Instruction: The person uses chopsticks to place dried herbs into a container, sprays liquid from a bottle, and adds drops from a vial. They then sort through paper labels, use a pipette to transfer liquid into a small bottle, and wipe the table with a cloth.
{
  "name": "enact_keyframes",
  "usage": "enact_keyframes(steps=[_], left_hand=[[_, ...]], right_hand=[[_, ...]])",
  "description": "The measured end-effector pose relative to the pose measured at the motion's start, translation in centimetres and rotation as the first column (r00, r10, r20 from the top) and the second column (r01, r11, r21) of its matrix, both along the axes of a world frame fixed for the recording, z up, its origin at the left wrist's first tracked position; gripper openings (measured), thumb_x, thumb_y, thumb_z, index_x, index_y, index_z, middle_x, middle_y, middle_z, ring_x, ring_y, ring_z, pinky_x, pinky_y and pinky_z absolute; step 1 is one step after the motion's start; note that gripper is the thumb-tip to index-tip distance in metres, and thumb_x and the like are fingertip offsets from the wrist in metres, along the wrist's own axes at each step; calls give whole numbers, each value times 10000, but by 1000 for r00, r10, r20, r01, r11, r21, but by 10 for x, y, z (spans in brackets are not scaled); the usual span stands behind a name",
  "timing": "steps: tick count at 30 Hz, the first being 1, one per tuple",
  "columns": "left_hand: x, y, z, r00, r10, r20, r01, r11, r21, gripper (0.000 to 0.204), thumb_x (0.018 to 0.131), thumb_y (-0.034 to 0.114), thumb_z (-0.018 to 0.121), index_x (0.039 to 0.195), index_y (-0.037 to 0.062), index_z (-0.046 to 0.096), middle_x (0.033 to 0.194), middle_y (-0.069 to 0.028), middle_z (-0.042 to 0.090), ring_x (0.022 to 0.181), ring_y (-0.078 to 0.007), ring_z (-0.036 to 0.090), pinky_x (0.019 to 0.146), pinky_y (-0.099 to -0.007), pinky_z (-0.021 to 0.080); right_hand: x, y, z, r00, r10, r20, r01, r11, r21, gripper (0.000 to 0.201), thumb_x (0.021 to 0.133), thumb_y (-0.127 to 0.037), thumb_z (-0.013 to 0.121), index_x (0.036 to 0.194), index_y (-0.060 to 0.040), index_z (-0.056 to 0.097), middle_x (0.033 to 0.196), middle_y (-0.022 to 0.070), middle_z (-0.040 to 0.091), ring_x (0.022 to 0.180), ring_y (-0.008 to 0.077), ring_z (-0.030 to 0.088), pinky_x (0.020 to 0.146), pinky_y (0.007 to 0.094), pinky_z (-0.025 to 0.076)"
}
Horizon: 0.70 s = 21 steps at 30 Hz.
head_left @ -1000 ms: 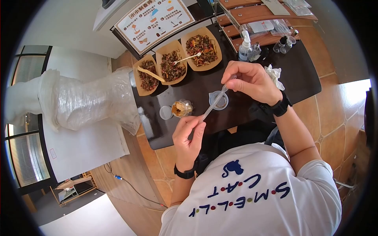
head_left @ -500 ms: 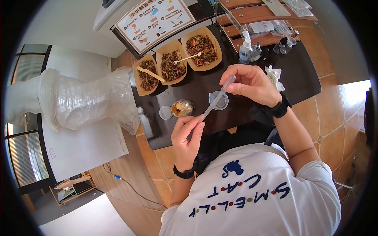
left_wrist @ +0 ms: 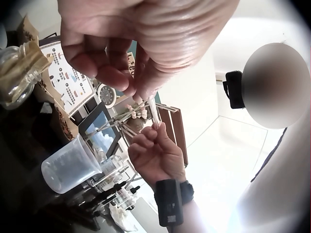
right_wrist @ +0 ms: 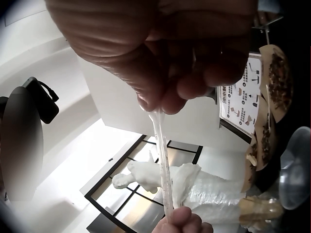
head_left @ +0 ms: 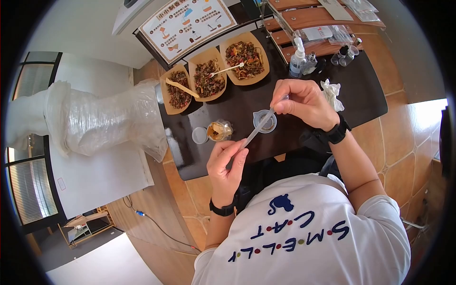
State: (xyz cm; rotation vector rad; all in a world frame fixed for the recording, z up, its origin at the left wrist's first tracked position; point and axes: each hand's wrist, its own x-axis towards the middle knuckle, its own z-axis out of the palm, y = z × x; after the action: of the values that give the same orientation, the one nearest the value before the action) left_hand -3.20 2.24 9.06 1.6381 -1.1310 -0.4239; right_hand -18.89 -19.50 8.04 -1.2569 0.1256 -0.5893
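A clear plastic pipette (head_left: 259, 126) is held slanted between both hands above the dark table. The left hand (head_left: 225, 167) pinches its thin lower end between thumb and fingertips. At the upper, bulb end, the right hand (head_left: 306, 103) pinches it with thumb and forefinger. Beneath the pipette stands a clear measuring cup (head_left: 265, 121), with a little liquid seeming to lie at its bottom. In the right wrist view the pipette (right_wrist: 164, 165) runs straight between the two hands. A glass jar (head_left: 220, 130) with tan pieces stands beside a round clear lid (head_left: 200, 136).
Three paper trays of dried plant bits (head_left: 207, 78) line the back, below a printed sign (head_left: 187, 26). A pump bottle (head_left: 298, 59), small bottles (head_left: 346, 55) and crumpled tissue (head_left: 332, 94) are at the right, near a wooden rack (head_left: 308, 16). Plastic-wrapped bulk (head_left: 102, 121) stands left.
The right hand first loosened around the pipette's bulb, showing more of it, then its fingers closed on the bulb again. The left hand has barely moved.
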Motion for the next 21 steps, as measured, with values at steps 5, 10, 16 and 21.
enact_keyframes(steps=[5,10,16,21], left_hand=[[2,1,-2,1000,7,5,-7,1000,-13,202,887,-8,745,1089,-8,746,928,-71,653,782,-156,603,673,-256,469],[4,1,-4,1000,4,7,-4,1000,-18,206,888,-16,737,1094,-14,737,937,-77,657,792,-163,615,699,-258,484],[5,2,-4,999,1,-34,-2,1000,-26,232,908,-17,705,1139,-4,703,946,-77,651,804,-159,614,761,-267,500],[5,3,-6,996,4,-87,-5,1000,-1,191,934,14,689,1124,-3,705,957,-76,649,823,-154,612,772,-266,497]], right_hand=[[1,2,6,1000,-1,-28,3,999,47,122,969,-80,698,1066,-11,675,973,8,679,894,67,629,809,227,519],[-1,0,5,997,-70,-33,69,997,-32,157,970,-88,693,1110,-19,675,985,5,679,881,55,616,796,213,503],[-2,-8,0,964,-263,45,255,958,132,152,985,-117,659,1103,-22,668,866,-13,624,739,54,528,674,202,427],[-3,-8,0,926,-372,68,355,917,180,178,990,-137,658,1119,-13,657,814,-10,598,716,65,506,654,207,411]])
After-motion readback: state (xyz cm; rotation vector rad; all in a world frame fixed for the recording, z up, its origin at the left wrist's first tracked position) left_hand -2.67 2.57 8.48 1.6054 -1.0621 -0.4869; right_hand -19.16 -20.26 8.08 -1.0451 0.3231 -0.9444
